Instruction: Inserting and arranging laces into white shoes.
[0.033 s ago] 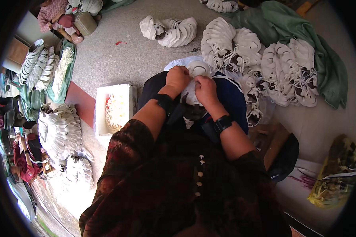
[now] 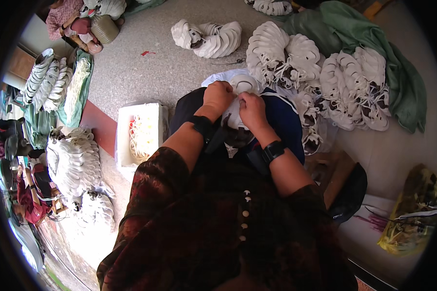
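Observation:
A white shoe upper [image 2: 234, 116] with a dark inner lining lies on my lap, its rounded toe end pointing away from me. At its far left side my left hand [image 2: 218, 96] is closed, fingertips pinched together. My right hand [image 2: 252, 110] is also closed, its thumb and fingers pressed together over the right side of the upper. Both hands sit close to each other near the lacing area. What the fingertips pinch is too small and partly hidden to make out.
A white foam box [image 2: 126, 138] with pale and red laces stands left of me. Nested white shoe uppers [image 2: 277, 51] lie ahead and right beside a green sack [image 2: 398, 77]. More stacks [image 2: 73, 160] stand left, near seated people [image 2: 65, 19]. A yellow bag [image 2: 408, 218] lies right.

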The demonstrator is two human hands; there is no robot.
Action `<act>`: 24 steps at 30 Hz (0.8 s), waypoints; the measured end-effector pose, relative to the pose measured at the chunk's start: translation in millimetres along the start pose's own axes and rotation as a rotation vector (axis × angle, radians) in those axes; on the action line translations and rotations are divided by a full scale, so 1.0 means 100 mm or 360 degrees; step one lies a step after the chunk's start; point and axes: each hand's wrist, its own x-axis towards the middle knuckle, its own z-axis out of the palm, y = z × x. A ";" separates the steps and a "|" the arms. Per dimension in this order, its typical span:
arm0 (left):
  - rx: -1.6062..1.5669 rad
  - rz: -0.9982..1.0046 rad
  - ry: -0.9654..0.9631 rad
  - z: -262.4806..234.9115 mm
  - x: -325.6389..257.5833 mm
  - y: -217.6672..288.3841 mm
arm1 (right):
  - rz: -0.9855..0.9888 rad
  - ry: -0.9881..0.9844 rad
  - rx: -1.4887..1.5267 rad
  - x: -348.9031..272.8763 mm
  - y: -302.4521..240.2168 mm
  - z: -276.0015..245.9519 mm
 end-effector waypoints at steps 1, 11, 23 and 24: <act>0.0038 0.0023 0.0024 0.00 -0.03 0.01 | 0.0030 -0.0019 -0.0001 0.01 0.00 0.00; 0.0542 0.0430 -0.0346 -0.12 -0.13 0.21 | 0.0024 -0.0093 -0.0134 0.07 0.01 0.01; 0.0090 0.0339 -0.0739 -0.17 0.14 -0.04 | -0.0046 -0.0276 -0.0382 0.10 -0.12 -0.10; -0.0019 0.0353 -0.0771 -0.19 0.14 -0.08 | -0.0054 -0.0274 -0.0420 0.09 -0.13 -0.09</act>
